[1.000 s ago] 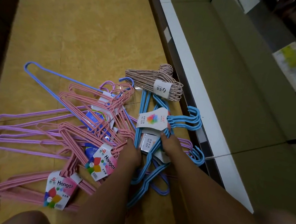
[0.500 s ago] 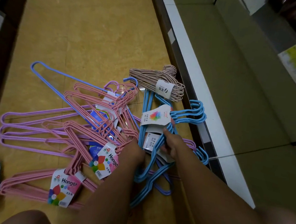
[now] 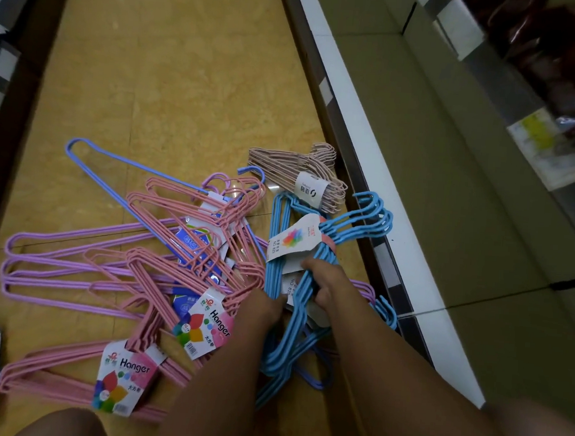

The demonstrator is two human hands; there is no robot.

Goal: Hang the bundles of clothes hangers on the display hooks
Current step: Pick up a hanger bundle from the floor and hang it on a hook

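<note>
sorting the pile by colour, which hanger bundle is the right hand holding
The blue bundle nearest the shelf base: the right hand grips its wires just below the white label. The pink, purple and beige bundles lie untouched by that hand.

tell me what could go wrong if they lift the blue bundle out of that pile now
1. The right hand grips the blue hanger bundle where it overlaps a second blue bundle and purple hangers, so lifting may drag those along.
2. The left hand sits at the pink hangers beside the blue wires; hooks there could snag.
3. The paper label looks torn at its lower edge and might rip further.
</note>
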